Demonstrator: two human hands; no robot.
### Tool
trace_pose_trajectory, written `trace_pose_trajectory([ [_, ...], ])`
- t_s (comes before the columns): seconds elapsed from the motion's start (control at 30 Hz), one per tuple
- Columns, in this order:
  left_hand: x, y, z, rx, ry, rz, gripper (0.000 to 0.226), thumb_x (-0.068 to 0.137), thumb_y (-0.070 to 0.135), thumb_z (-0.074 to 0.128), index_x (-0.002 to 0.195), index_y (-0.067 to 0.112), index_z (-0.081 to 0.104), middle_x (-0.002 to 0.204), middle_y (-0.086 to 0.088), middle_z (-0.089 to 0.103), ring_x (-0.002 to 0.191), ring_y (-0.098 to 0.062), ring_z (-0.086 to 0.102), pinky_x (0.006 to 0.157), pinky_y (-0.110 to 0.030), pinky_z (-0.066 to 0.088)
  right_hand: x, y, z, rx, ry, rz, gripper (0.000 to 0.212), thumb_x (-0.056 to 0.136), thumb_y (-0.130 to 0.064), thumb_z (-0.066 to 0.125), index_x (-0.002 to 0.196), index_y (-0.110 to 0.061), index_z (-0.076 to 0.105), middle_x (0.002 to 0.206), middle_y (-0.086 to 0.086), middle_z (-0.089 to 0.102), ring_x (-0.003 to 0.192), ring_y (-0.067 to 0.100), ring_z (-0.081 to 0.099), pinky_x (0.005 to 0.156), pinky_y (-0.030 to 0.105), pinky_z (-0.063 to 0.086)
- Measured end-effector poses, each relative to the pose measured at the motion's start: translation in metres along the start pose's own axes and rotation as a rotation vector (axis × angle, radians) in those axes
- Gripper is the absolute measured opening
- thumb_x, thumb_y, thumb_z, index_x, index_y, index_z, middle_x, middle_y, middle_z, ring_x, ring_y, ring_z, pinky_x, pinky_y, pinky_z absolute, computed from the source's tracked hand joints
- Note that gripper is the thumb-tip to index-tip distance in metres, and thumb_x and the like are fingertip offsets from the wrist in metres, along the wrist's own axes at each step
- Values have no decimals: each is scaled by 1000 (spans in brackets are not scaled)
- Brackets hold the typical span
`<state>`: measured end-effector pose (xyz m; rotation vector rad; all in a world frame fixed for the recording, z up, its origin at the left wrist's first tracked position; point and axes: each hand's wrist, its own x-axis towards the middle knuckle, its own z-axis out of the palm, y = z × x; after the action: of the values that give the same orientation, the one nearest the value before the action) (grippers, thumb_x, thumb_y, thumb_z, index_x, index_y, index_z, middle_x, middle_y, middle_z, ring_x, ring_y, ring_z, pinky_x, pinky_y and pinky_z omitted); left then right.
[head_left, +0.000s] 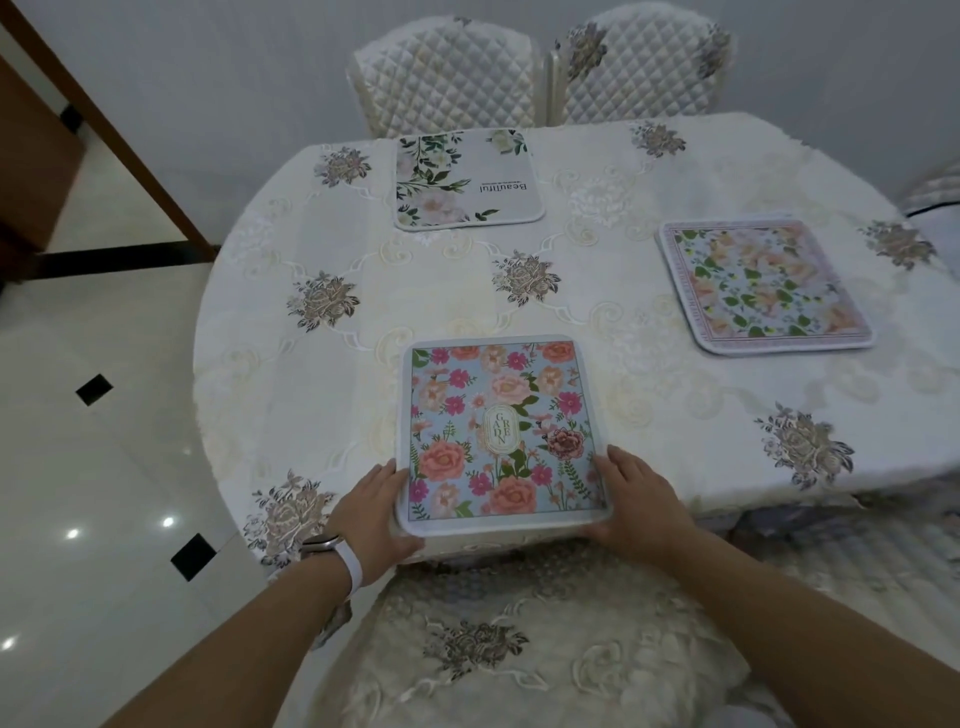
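The square, pink-and-peach flowered blue placemat (498, 431) lies on the near side of the round desk (415, 291), which is draped in a cream embroidered cloth. The mat's near edge sits at the desk's rim or just past it; which one is hard to tell. The left hand (371, 512) and the right hand (636, 506) each take a near corner. Each grip is clamped on the blue placemat, thumb at the near edge and fingers laid along the side.

To place it well, slide the mat away from the body until all of it rests on the desk. Keep its near edge parallel to the rim, then release both hands together so it does not skew.

Open cloth lies ahead. The white leafy placemat (470, 179) at the far side and the peach-and-green flowered placemat (763, 283) to the right are well apart. A padded chair seat (519, 649) sits beneath the arms.
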<state>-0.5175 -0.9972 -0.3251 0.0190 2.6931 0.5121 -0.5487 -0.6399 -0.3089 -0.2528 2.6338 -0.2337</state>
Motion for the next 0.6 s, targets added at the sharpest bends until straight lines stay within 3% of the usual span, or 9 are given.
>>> trace_pose_trajectory([
  [0.6,3,-3,6,-64,65,-10,93,68,54,77,145,21,36,156,-3,29,143,-21,24,116,-37,23,5,0,-8,-14,23,23,97,73,-70,64,150,-30,21,163,0,12,144,25,21,114,49,27],
])
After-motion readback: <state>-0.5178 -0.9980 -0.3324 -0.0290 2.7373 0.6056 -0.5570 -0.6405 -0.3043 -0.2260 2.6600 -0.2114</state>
